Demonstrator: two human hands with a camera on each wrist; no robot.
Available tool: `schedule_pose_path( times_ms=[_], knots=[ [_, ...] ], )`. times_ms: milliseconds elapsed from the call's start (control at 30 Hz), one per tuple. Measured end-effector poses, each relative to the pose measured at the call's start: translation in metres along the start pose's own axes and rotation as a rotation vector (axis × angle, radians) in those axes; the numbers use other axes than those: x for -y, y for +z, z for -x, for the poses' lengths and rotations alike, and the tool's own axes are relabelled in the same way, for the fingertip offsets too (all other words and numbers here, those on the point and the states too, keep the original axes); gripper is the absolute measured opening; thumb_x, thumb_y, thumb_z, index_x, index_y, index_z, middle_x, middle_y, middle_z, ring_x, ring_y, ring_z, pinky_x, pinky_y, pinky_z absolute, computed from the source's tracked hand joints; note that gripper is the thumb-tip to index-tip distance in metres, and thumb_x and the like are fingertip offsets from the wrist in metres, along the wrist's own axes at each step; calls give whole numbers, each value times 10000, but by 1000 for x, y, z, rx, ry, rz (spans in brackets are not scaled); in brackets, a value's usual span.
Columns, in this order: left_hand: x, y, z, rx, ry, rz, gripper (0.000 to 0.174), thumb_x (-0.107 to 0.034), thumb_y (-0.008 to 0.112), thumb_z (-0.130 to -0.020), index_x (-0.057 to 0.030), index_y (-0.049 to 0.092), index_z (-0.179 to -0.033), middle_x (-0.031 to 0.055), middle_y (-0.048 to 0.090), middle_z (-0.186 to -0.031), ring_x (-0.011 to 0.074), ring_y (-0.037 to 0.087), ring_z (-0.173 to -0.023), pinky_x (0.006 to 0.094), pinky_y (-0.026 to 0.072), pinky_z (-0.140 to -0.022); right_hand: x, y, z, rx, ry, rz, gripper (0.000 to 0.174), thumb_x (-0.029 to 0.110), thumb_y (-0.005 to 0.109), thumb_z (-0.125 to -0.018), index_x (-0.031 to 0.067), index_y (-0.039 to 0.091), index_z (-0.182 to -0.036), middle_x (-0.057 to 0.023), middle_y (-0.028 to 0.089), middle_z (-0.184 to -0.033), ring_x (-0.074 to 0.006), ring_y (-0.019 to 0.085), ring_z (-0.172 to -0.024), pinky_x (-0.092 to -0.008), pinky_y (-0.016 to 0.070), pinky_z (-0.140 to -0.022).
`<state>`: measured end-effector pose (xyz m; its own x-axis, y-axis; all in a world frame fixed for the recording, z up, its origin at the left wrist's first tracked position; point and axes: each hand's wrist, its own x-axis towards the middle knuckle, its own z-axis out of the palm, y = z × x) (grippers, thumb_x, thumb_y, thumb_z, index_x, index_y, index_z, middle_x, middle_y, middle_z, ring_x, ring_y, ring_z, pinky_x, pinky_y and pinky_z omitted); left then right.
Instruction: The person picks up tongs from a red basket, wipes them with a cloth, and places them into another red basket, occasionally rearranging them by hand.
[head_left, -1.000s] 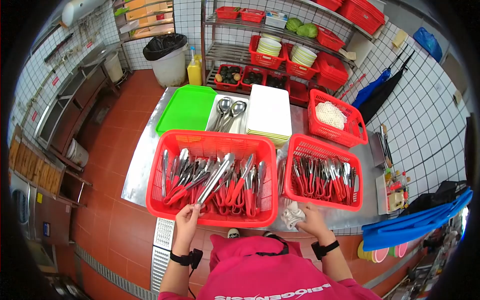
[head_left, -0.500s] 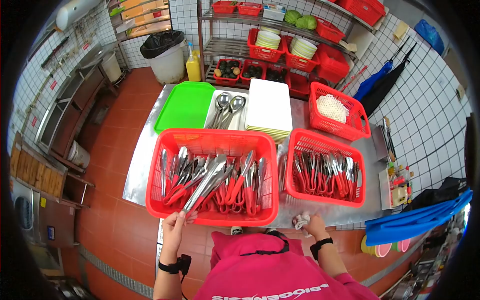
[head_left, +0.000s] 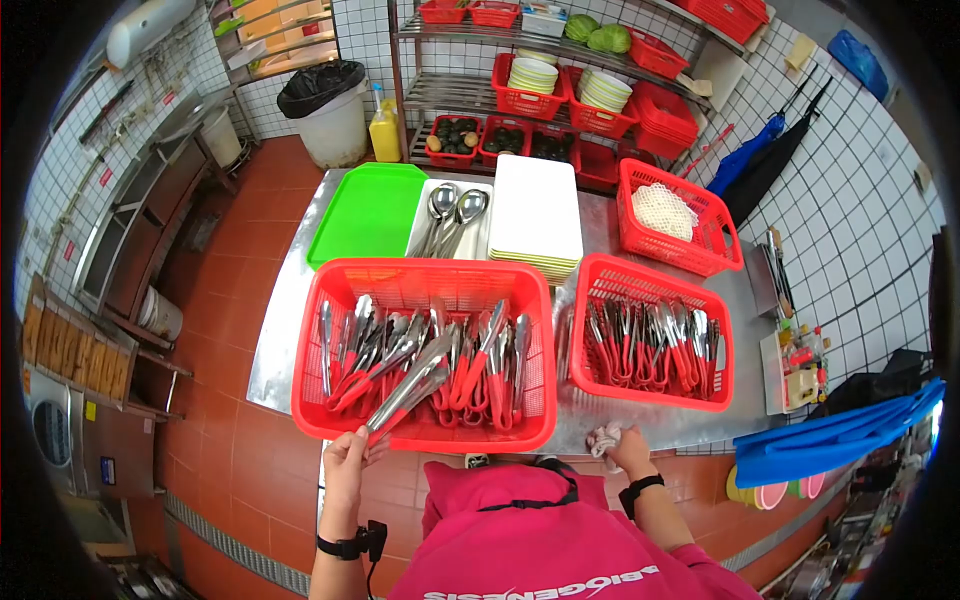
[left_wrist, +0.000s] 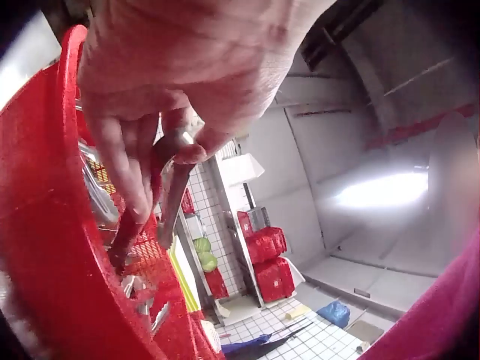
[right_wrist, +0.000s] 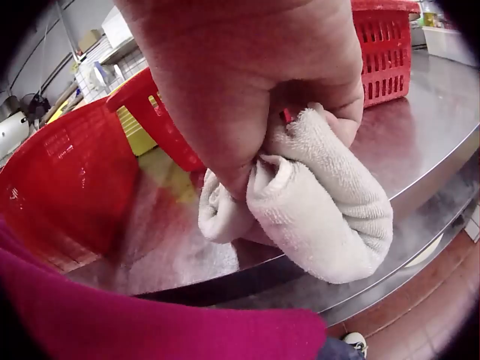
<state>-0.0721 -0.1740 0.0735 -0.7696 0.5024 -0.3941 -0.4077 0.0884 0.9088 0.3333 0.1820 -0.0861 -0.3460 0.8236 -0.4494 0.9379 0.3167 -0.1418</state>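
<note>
The left hand (head_left: 347,462) pinches the near end of a pair of metal tongs (head_left: 413,387), whose tips point up and right over the large red basket (head_left: 425,442) full of red-handled tongs. In the left wrist view the fingers of the left hand (left_wrist: 176,82) curl round the tongs' handle (left_wrist: 174,196) beside the red rim. Bunched in the right hand (head_left: 634,456) is a white cloth (head_left: 604,440), at the table's front edge below the smaller red basket (head_left: 652,401). The right wrist view shows the right hand (right_wrist: 262,82) gripping the folded cloth (right_wrist: 322,210).
Behind the baskets lie a green tray (head_left: 368,212), ladles (head_left: 441,202) on a white tray and a stack of white trays (head_left: 537,205). A red basket (head_left: 680,252) with a netted white item stands back right. Bottles (head_left: 805,350) stand at the right.
The left hand has moved left and down with its tongs, which have lowered slightly. The right hand and cloth have shifted a little right and down since the earliest frame.
</note>
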Motion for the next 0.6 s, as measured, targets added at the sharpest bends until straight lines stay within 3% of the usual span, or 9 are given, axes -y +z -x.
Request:
schedule_pose_path(
  times_ms=[67, 233, 400, 467, 500, 533, 600],
  knots=[
    [11, -2, -4, -3, 25, -14, 344, -229, 594, -1057, -64, 575, -755, 164, 753, -942, 238, 763, -909, 297, 592, -772, 2, -2, 3, -4, 2, -20, 505, 359, 802, -718, 135, 728, -1164, -221, 608, -1249, -388, 682, -1045, -482, 555, -919],
    [29, 13, -14, -5, 188, -139, 247, -184, 665, -1020, 14, 683, -873, 62, 718, -859, 93, 675, -784, 232, 530, -721, 2, -3, 3, -10, 9, -1, 499, 354, 811, -715, 146, 732, -1161, -218, 607, -1248, -387, 682, -1049, -480, 554, -922],
    [20, 39, -14, 4, 202, -424, 269, -168, 690, -995, 52, 685, -840, 46, 690, -786, 66, 631, -741, 248, 507, -679, 6, -7, 6, -19, 16, -16, 503, 348, 821, -710, 142, 732, -1161, -214, 607, -1247, -387, 683, -1048, -478, 554, -924],
    [20, 51, -16, -1, 353, -580, 269, -176, 715, -971, 59, 682, -846, 125, 715, -809, 153, 687, -753, 309, 530, -688, 10, -11, 10, -8, 26, -13, 502, 345, 815, -712, 134, 729, -1159, -212, 615, -1231, -388, 685, -1039, -479, 555, -918],
    [22, 57, -17, -18, 487, -616, 247, -184, 732, -945, 44, 692, -859, 208, 716, -871, 303, 726, -779, 371, 549, -720, 10, -10, 9, -9, 27, -14, 502, 345, 815, -712, 134, 729, -1159, -212, 615, -1231, -388, 685, -1039, -479, 555, -918],
    [22, 60, -16, -16, 487, -616, 247, -184, 732, -945, 44, 692, -859, 208, 716, -871, 303, 726, -779, 371, 549, -720, 9, -9, 9, -14, 21, -7, 498, 344, 812, -712, 130, 729, -1155, -213, 619, -1227, -388, 686, -1038, -480, 556, -915],
    [17, 64, -13, 49, 660, -778, 227, -188, 737, -930, 22, 702, -851, 239, 713, -932, 399, 711, -829, 393, 559, -742, 7, -8, 9, -20, 15, -1, 494, 342, 809, -713, 126, 729, -1150, -215, 624, -1224, -389, 687, -1037, -480, 557, -913]
  ],
)
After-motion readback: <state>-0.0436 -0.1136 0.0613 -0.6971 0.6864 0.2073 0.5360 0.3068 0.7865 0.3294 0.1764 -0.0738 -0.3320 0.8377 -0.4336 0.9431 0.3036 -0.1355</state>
